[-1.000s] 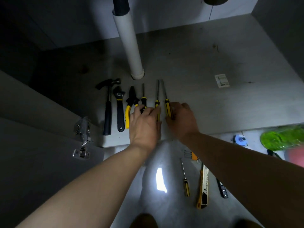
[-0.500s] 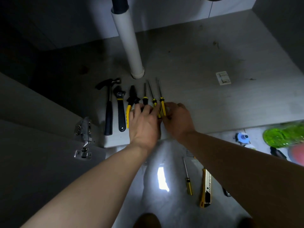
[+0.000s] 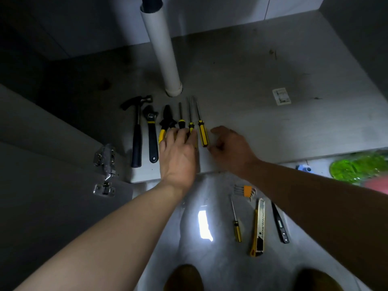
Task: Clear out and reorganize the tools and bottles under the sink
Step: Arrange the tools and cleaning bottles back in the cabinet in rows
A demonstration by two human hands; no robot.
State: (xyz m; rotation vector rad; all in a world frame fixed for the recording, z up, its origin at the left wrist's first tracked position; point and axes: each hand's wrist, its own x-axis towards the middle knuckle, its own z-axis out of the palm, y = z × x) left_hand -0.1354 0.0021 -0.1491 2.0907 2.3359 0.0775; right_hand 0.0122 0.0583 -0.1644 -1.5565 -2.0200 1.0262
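1. The left hand [image 3: 178,152] lies palm down on the cabinet floor [image 3: 262,122], fingers spread flat over the handles of the pliers [image 3: 165,122] and two screwdrivers. It pins them rather than closing around anything.
2. The right hand [image 3: 228,148] hangs loosely curled and empty just right of the row, its fingertips close to but apart from the handle of the rightmost screwdriver [image 3: 203,134].
3. That screwdriver's long axis runs from front to back, with its tip towards the white drain pipe [image 3: 161,49] and its handle towards the person. It is roughly parallel to its neighbours.
4. Further left in the row, clear of both hands, lie a wrench [image 3: 151,135] and a hammer [image 3: 137,131], both on the same front-to-back line.
5. The tools not yet sorted lie on the shiny floor outside the cabinet, below and to the right of the hands: a small screwdriver [image 3: 236,223], a utility knife [image 3: 258,227], a black tool [image 3: 280,225] and a set of hex keys [image 3: 245,191]. They lie nearly under the right forearm, so the right hand is the nearer one to fetch them.
6. A green bottle [image 3: 359,166] lies at the right edge of the view, also on the right hand's side.
7. I judge the row to be partly built, and the free space for the next tool is to its right.
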